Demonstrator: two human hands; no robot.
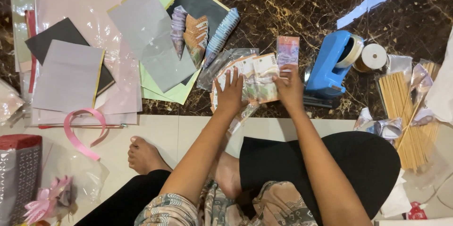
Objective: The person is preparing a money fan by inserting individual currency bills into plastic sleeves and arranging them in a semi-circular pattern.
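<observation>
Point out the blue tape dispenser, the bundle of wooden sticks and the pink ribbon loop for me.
blue tape dispenser [330, 68], head view, on its blue body.
wooden sticks [401, 108], head view, mid-bundle.
pink ribbon loop [75, 138], head view, on its lower left curve.
</observation>
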